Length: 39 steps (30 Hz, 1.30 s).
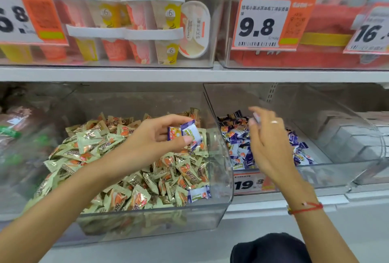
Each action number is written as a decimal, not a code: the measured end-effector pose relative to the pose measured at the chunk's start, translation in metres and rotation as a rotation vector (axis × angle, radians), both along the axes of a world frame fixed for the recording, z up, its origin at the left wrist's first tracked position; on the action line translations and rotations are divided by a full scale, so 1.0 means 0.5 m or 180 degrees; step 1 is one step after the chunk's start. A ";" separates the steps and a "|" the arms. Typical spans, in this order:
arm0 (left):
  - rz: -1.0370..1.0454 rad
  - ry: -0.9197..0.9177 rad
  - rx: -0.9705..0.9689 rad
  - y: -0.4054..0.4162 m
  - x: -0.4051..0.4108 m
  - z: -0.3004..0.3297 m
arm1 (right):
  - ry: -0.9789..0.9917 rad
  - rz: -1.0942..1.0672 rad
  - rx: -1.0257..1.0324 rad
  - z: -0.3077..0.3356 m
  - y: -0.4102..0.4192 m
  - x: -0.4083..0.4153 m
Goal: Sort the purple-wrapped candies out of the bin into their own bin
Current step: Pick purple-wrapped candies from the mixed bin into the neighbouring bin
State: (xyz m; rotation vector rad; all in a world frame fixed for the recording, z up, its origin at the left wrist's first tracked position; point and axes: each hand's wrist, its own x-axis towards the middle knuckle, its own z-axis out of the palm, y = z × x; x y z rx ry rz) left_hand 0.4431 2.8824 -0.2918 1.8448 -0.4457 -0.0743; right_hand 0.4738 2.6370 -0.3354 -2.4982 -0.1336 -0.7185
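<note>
Step in hand: sorting under way; judged to be mid-transfer, with picked candies not yet delivered.
Left hand: the left hand (160,134) hovers over the clear plastic bin of beige-and-orange wrapped candies (219,203), thumb and fingers pinched on two purple-and-white wrapped candies (185,132).
Position of held candies: between the thumb below and the fingertips above, lifted clear of the beige pile, near the bin's right wall.
Right hand: the right hand (267,136) hangs over the adjoining clear plastic bin of purple-wrapped candies (347,166). It is blurred; a small pale object shows at the fingertips, possibly a candy, but whether the fingers grip it cannot be told.
Remaining stray: one purple-and-white wrapped candy (199,193) lies on the pile at the front right corner of the beige bin, well apart from both hands.
Next move, judged: carry the pinched pair across the dividing wall and release them over the purple pile, then return for the corner stray.
Risk: a two-candy pinch may shed one back into the beige bin.
Surroundings: an orange price tag reading 19.8 (250,182) sits at the purple bin's front.
</note>
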 end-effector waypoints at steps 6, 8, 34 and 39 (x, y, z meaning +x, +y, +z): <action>-0.0085 -0.0497 0.0153 -0.054 0.007 0.014 | 0.2004 0.0496 -0.0776 -0.039 -0.038 0.049; -0.0160 -0.0712 0.0288 -0.089 0.017 0.024 | 0.0993 0.0316 -0.0270 -0.050 -0.043 0.048; -0.1131 -0.1977 0.4167 -0.055 0.044 -0.132 | 0.0443 0.1827 0.0644 -0.032 0.075 -0.060; -0.0355 -0.1079 0.2627 -0.005 0.022 -0.106 | 0.0251 0.1654 0.0680 -0.023 0.078 -0.071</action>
